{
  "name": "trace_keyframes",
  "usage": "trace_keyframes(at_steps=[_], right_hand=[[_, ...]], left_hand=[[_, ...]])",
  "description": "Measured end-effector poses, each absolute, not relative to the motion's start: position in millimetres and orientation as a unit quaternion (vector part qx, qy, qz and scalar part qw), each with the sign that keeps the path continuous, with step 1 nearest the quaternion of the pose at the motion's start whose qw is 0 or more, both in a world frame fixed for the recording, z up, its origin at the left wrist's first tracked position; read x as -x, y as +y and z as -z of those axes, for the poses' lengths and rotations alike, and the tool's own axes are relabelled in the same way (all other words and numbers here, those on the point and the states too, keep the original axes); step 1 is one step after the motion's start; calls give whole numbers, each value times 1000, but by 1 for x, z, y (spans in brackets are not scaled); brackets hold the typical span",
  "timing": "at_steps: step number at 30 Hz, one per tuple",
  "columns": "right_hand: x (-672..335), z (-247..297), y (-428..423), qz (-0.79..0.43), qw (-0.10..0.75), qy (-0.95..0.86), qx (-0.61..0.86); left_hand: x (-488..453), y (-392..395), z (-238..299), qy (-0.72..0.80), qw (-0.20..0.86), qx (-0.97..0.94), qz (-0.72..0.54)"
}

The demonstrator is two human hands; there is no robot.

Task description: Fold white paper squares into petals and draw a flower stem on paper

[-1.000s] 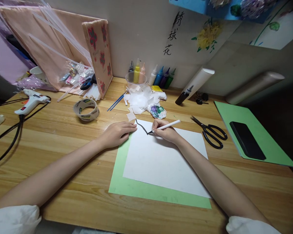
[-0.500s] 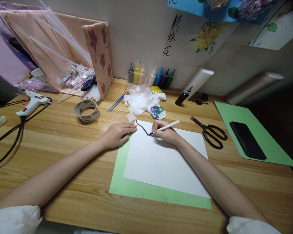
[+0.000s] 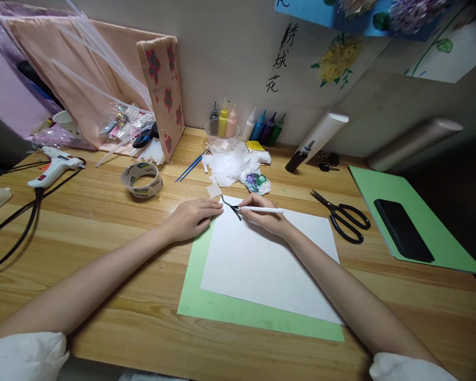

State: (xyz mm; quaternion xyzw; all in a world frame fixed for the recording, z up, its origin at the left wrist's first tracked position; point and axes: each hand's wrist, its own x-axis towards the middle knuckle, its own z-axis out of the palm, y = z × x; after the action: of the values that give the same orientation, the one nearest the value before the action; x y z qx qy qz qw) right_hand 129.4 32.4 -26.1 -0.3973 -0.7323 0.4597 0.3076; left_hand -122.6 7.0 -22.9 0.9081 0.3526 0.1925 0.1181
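Observation:
My right hand [image 3: 265, 216] grips a white marker [image 3: 264, 209], its black tip down on a dark line [image 3: 230, 204] near the top left corner of a white sheet of paper [image 3: 262, 270]. Flat beside that corner lies my left hand [image 3: 194, 218], palm down with the fingers stretched out; the fingertips touch the sheet's edge. Beneath the white sheet is a larger light green sheet [image 3: 257, 320], showing along the left and the bottom.
Black scissors [image 3: 343, 216] lie right of the paper. Behind it are torn white scraps [image 3: 232, 164], a painted flower piece [image 3: 257, 183] and a dark bottle [image 3: 299, 159]. A tape roll [image 3: 142, 180] and a glue gun [image 3: 55, 166] are to the left. A black case [image 3: 403, 229] rests on green card [image 3: 371, 185].
The marker tip has moved up and left from the line's lower end to its middle, and the marker lies flatter. My left hand has stayed in place.

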Motion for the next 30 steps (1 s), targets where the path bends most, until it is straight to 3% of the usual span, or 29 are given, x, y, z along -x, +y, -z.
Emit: trace_keyframes(at_steps=[30], right_hand=[[-136,31,37,-450,278,-749,399]], left_hand=[[124,7,25,352,114,-909,-189]])
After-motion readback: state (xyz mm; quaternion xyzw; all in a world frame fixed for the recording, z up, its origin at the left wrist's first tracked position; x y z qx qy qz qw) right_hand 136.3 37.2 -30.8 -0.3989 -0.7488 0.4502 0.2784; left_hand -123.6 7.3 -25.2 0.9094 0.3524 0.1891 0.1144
